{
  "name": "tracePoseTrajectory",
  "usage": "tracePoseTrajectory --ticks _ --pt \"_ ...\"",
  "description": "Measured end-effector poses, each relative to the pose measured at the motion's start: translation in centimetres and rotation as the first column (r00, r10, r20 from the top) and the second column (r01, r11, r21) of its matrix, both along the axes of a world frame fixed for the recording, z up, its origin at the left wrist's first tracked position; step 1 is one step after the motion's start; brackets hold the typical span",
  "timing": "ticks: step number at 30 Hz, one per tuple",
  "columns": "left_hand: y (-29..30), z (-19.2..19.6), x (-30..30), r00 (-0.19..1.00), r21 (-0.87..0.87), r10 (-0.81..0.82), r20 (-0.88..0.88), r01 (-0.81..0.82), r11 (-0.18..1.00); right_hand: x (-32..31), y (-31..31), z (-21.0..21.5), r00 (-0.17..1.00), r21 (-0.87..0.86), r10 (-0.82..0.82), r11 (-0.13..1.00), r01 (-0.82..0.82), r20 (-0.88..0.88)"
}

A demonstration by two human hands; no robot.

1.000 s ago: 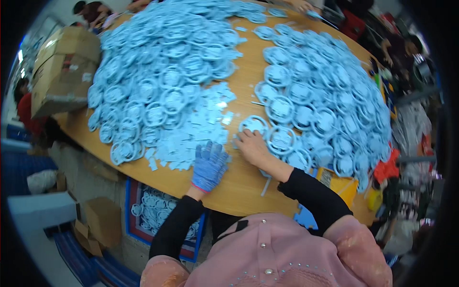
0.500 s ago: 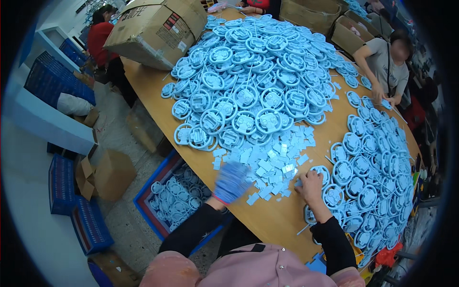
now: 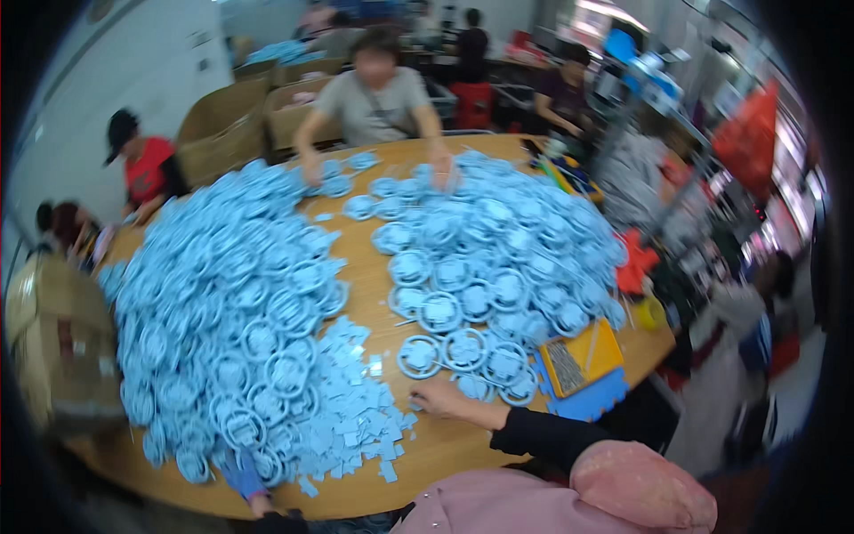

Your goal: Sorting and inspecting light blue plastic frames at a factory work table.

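Observation:
My left hand, in a blue glove, reaches to the near edge of a large heap of light-blue wheel-shaped plastic parts. Its fingers are blurred against the parts, and whether they grip one is unclear. My bare right hand is over the tabletop with its fingers pinched. A small light-blue piece shows at the fingertips. Between the hands lie many small flat light-blue plates in a loose spread. Just beyond the right hand is a second heap of wheel-shaped parts.
A yellow tray of small metal-looking bits rests on a blue mat at the right. A cardboard box stands at the left edge. Across the table, a person in grey handles parts; a person in red is far left.
The head view has swung to the right. My gloved left hand has moved from beside the small plates to the big heap's near edge. My right hand remains pinched near the second heap.

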State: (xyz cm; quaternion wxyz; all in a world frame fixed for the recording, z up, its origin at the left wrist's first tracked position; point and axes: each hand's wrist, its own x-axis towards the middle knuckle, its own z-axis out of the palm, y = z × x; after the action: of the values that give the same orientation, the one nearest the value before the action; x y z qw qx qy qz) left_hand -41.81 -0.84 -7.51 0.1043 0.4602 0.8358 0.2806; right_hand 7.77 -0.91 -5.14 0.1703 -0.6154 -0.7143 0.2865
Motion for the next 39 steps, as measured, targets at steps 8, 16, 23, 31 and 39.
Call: tracePoseTrajectory --ticks 8,16,23,31,39 --pt "3.5 6.3 8.7 0.981 0.021 -0.193 0.020 0.193 0.981 0.7 -0.3 1.0 0.974 -0.075 -0.192 0.980 0.184 -0.121" --pt "3.7 9.8 11.3 0.980 -0.095 -0.197 0.001 0.196 0.976 1.6 -1.6 1.3 0.946 -0.058 -0.258 0.966 0.252 -0.196" --pt "4.7 5.8 9.1 0.930 -0.324 -0.349 0.113 0.367 0.872 2.9 -3.8 0.9 0.929 -0.141 -0.291 0.954 0.265 -0.229" --pt "4.0 9.0 11.6 0.903 -0.538 -0.425 -0.064 0.327 0.777 2.3 -4.0 1.6 0.934 -0.133 -0.270 0.960 0.245 -0.232" --pt "5.9 4.6 12.2 0.958 -0.336 -0.281 -0.057 0.246 0.909 1.7 -3.6 1.2 0.968 -0.016 -0.151 0.988 0.151 -0.198"
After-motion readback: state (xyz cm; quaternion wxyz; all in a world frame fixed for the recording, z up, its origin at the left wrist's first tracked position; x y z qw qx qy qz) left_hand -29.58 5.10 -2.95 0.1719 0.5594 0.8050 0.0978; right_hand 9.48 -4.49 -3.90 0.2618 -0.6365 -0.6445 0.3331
